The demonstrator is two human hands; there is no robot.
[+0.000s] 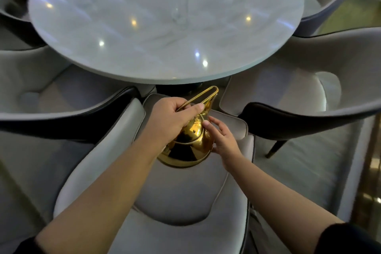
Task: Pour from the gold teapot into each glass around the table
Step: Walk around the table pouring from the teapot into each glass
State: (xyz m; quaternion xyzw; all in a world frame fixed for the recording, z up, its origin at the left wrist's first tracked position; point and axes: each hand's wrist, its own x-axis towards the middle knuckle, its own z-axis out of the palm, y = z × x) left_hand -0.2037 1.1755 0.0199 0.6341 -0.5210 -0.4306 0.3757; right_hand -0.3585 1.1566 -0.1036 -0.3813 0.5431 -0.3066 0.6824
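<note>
left hand (169,117) on gold teapot (188,144), spout toward table (103,57)

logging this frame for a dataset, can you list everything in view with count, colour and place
gold teapot: one, shiny gold, held over the seat of the nearest chair, short of the table edge
table: one, round, pale marble-look top, upper half of view
glasses: faint clear shapes near the table centre, too blurred to count
chairs: at least five around the table, grey upholstery with dark backs; the nearest one is directly below the teapot
floor: pale grey, lower right
hands: two, bare; left hand grips the teapot handle, right hand rests open against the teapot body
</note>
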